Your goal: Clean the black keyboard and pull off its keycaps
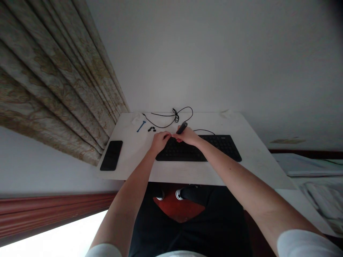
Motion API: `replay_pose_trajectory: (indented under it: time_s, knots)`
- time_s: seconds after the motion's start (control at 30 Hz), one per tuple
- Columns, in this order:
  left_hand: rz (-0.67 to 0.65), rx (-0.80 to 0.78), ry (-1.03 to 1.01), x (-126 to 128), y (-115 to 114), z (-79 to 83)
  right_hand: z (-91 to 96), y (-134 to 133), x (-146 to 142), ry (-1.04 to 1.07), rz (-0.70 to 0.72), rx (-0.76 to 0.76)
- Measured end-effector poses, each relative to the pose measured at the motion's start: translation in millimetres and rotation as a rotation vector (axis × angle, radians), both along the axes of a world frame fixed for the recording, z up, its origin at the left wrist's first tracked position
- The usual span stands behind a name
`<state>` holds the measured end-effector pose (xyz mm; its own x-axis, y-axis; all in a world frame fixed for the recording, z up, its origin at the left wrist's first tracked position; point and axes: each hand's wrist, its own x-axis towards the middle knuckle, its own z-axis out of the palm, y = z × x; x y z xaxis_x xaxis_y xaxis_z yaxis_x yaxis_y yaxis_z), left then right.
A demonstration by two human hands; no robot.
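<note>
A black keyboard (214, 148) lies on a small white table (187, 171). My left hand (160, 140) rests at the keyboard's left end, fingers curled in a pinch; what it holds is too small to make out. My right hand (187, 135) is just beside it, closed around a dark pen-like tool (182, 127) that points up and away. The fingertips of both hands nearly meet above the keyboard's upper left corner.
A black phone (112, 155) lies at the table's left edge. A blue tool (141, 126), small black pieces (151, 129) and a coiled black cable (174, 116) sit at the back. A curtain (53, 78) hangs on the left; bedding (318, 192) lies at right.
</note>
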<state>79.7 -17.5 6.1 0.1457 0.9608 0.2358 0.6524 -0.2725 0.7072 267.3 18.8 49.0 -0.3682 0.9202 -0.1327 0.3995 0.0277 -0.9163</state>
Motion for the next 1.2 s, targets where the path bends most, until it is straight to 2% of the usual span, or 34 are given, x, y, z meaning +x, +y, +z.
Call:
replay_pose_trajectory:
  time_s: [0.13,0.27,0.53,0.73,0.87,0.97,1.1,1.2]
  knots:
    - [0.026,-0.022,-0.049,-0.3,-1.7,1.3,12.8,-0.9,-5.6,-0.205,0.089,0.156]
    - [0.068,0.004,-0.095,1.2,-3.8,1.4,18.2,-0.4,-10.6,-0.227,0.118,0.108]
    - [0.117,0.073,-0.040,3.3,-5.0,0.0,10.7,16.5,-5.5,-0.008,0.178,-0.117]
    - [0.025,0.113,0.043,4.3,-2.5,0.3,-7.9,13.2,14.0,0.249,0.103,-0.256]
    - [-0.009,0.106,0.079,5.1,-1.8,1.3,-14.7,8.0,21.6,0.323,0.080,-0.288]
    - [-0.006,0.081,0.036,4.2,-1.8,0.4,-12.9,7.0,18.0,0.256,0.092,-0.222]
    - [0.029,0.046,-0.047,2.3,-2.5,-0.9,-6.5,6.0,8.6,0.064,0.161,-0.022]
    - [0.043,0.037,-0.079,1.8,-3.6,-0.3,-6.0,4.1,4.6,-0.021,0.160,0.053]
